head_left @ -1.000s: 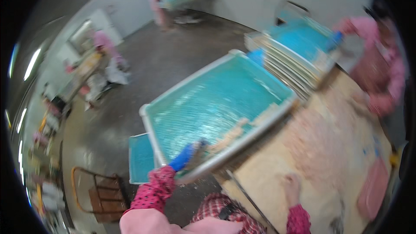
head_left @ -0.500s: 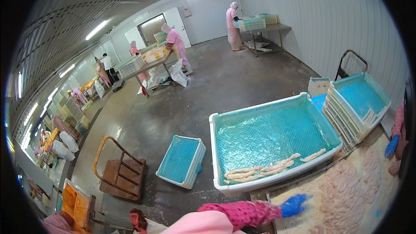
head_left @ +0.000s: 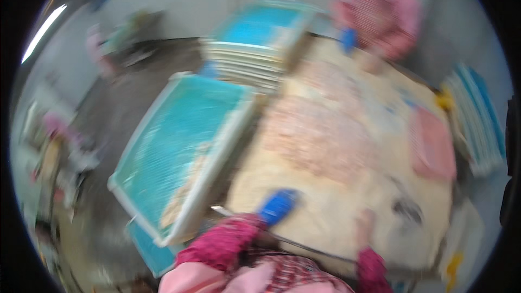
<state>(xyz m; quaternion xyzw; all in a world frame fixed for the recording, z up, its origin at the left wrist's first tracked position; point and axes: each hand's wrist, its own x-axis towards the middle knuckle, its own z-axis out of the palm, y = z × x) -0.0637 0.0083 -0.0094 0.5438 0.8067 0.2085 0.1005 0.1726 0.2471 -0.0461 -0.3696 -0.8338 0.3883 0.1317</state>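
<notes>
My left hand (head_left: 279,206), in a blue glove, hovers over or rests on the near left corner of a table (head_left: 320,222) dusted with pale powder. Its outline is stretched out, with nothing visible in it. My right hand (head_left: 365,229), pale and smeared by motion, is over the powder farther right; its fingers cannot be made out. Beyond both hands lies a broad heap of pale pinkish, meat-like pieces (head_left: 320,138). Left of the table stands a white-rimmed tray (head_left: 179,125) lined with turquoise mesh, with pale strips (head_left: 187,184) along its table-side edge.
Stacked trays (head_left: 244,57) stand beyond the large tray. A co-worker in pink (head_left: 377,16) is at the table's far side, a blue-gloved hand over it. A pink bin-like object (head_left: 431,144) sits on the right, near upright blue-and-white stacked panels (head_left: 477,119).
The view has swung right and down onto the table, blurring everything. My right hand and the far co-worker have come into view. My left hand remains near the table's near left corner.
</notes>
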